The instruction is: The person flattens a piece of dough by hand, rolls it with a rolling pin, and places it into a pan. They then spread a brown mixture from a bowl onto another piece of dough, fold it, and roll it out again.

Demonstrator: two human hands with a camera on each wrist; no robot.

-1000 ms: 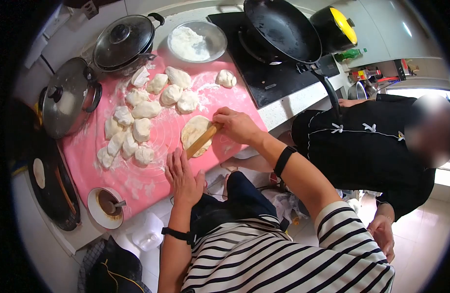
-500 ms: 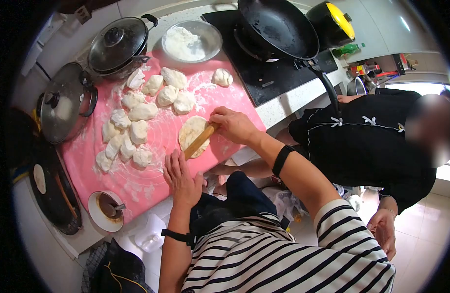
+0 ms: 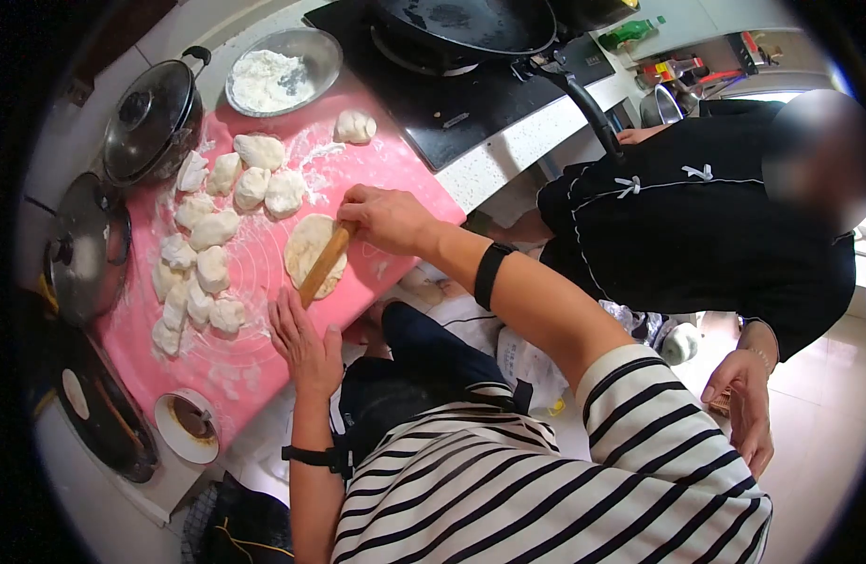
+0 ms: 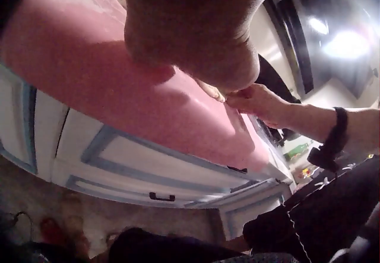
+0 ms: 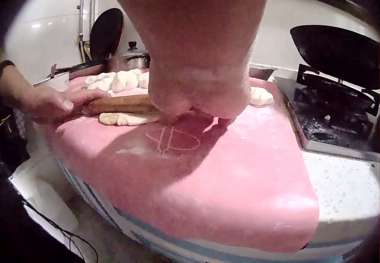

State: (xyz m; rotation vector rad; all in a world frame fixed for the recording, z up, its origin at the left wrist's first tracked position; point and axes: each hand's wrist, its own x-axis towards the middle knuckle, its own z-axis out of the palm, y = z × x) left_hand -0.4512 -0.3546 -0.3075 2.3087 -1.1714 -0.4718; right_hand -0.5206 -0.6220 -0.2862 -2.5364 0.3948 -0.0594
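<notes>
A wooden rolling pin (image 3: pixel 326 264) lies slantwise across a flat round of dough (image 3: pixel 306 241) on the pink mat (image 3: pixel 250 377). My right hand (image 3: pixel 384 218) grips its far end with curled fingers. At the near end, my left hand (image 3: pixel 305 346) rests with its fingers extended against the pin. In the right wrist view the pin (image 5: pixel 122 104) spans between the left hand (image 5: pixel 53 104) and the right hand (image 5: pixel 199 90), above the dough's edge (image 5: pixel 127 119). Several floury dough lumps (image 3: pixel 214 228) sit left of the round.
A metal bowl of flour (image 3: pixel 326 56) and a lidded pot (image 3: pixel 149 122) stand at the back. Right of the mat is a black cooktop (image 3: pixel 433 122) with a wok (image 3: pixel 471 23). A small bowl (image 3: pixel 167 434) sits at the near left corner. Another person in black (image 3: pixel 677 207) stands at the right.
The head view has shifted, so the mat and hands appear further left. Both hands keep their places on the rolling pin, which still lies over the dough round.
</notes>
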